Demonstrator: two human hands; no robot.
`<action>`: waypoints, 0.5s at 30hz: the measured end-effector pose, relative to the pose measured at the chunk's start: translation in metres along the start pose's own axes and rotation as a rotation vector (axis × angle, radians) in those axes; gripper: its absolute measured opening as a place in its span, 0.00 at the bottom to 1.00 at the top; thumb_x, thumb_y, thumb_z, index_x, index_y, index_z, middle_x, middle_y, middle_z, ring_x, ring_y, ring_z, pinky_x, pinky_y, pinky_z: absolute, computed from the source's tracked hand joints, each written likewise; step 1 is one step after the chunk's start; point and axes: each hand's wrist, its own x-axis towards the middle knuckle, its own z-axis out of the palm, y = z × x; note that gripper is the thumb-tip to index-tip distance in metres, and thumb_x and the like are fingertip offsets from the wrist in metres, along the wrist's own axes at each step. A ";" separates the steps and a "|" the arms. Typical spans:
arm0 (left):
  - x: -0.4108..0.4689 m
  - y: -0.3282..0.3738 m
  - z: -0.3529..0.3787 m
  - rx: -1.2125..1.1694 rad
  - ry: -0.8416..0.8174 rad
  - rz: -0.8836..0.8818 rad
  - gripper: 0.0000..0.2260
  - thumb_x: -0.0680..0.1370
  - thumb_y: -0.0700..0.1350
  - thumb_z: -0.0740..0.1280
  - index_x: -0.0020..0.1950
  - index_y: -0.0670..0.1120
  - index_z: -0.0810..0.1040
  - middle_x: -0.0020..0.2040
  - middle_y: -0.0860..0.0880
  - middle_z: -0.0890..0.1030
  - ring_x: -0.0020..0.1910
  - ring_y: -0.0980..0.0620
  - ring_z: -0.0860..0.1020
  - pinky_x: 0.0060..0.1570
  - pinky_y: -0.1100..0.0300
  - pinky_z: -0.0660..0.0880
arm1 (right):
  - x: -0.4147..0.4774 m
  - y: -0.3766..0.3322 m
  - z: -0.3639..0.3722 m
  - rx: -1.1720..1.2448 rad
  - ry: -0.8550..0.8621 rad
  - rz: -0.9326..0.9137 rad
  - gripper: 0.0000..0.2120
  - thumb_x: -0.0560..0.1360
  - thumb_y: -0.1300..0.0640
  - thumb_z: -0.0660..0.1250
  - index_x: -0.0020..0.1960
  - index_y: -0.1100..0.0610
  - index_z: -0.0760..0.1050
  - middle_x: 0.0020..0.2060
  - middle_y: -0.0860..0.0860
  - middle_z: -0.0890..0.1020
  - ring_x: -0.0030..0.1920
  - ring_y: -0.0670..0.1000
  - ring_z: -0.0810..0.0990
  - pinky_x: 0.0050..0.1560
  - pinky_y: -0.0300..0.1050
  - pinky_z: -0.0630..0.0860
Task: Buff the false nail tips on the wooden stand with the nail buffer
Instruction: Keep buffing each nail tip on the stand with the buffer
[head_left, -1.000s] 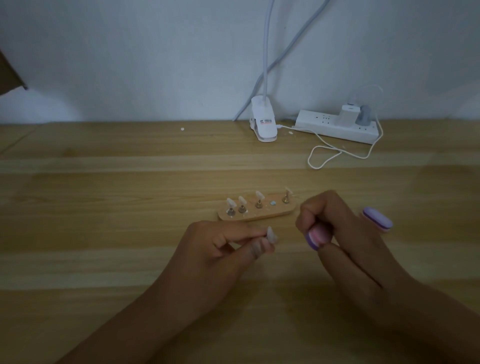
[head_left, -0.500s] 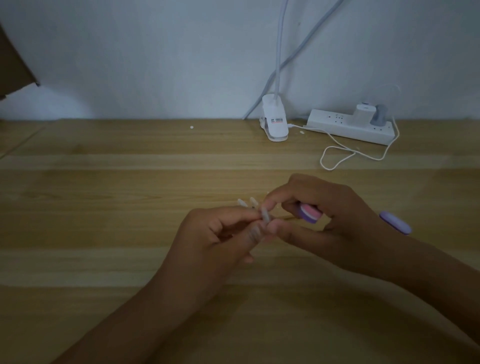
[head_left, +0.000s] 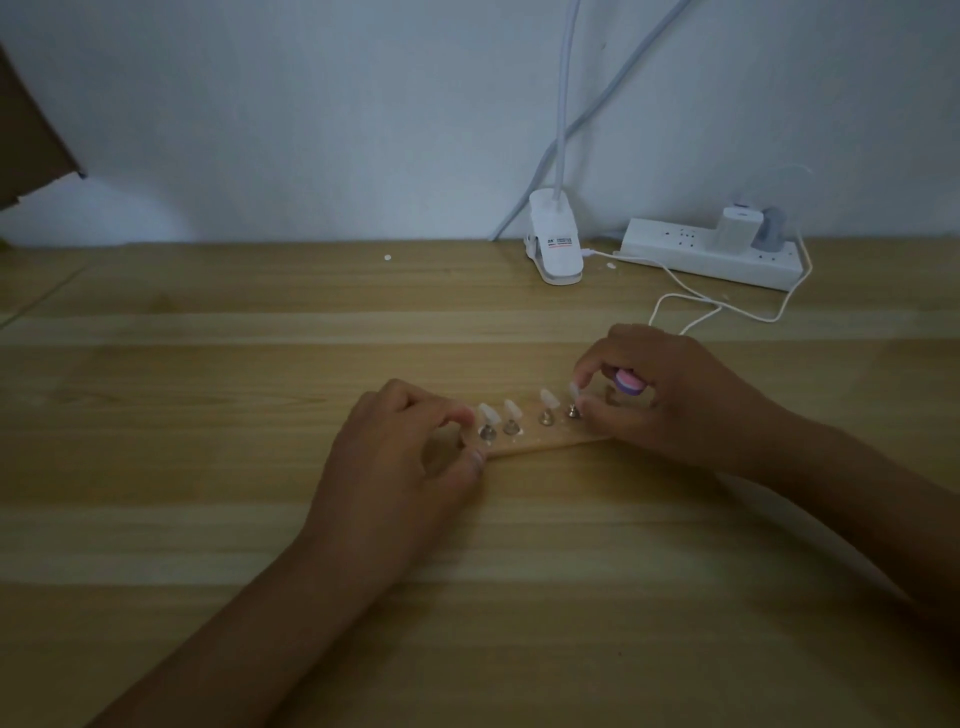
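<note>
Thumb and forefinger of my right hand (head_left: 675, 410) are pinching a false nail tip (head_left: 574, 388) on its peg, mid-frame, the nail buffer (head_left: 626, 382) tucked behind them. My left hand (head_left: 400, 467) is pinching the left end of the wooden stand (head_left: 550, 442). I'm seemingly seating that tip; next I'm needing to work the buffer forward onto it.

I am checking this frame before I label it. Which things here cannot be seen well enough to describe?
Head view only.
nail buffer: only one pink and purple end shows; the right hand covers the rest.
wooden stand: both ends lie under the left hand and the right hand.
Whether the stand's right end holds a fifth tip: the right hand hides it.
Label on the lamp clip: too small to read.
</note>
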 end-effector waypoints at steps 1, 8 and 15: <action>0.000 0.001 0.001 0.017 -0.001 0.007 0.11 0.74 0.53 0.68 0.56 0.57 0.80 0.48 0.61 0.71 0.51 0.60 0.68 0.49 0.66 0.64 | 0.000 -0.001 0.000 -0.018 0.005 0.007 0.07 0.72 0.48 0.70 0.48 0.49 0.81 0.38 0.46 0.76 0.42 0.44 0.74 0.44 0.42 0.71; -0.002 0.004 0.000 0.082 0.012 0.016 0.14 0.74 0.51 0.69 0.59 0.54 0.81 0.50 0.57 0.74 0.52 0.56 0.69 0.54 0.58 0.68 | -0.008 0.006 -0.012 -0.052 -0.011 -0.012 0.06 0.72 0.53 0.75 0.48 0.50 0.83 0.35 0.41 0.70 0.40 0.39 0.72 0.41 0.32 0.64; -0.002 0.002 -0.001 0.074 -0.005 0.011 0.15 0.74 0.52 0.67 0.60 0.55 0.80 0.49 0.59 0.71 0.51 0.60 0.66 0.48 0.65 0.62 | -0.018 0.012 -0.023 -0.014 0.072 0.067 0.08 0.71 0.59 0.77 0.49 0.51 0.85 0.33 0.43 0.75 0.40 0.38 0.75 0.41 0.27 0.66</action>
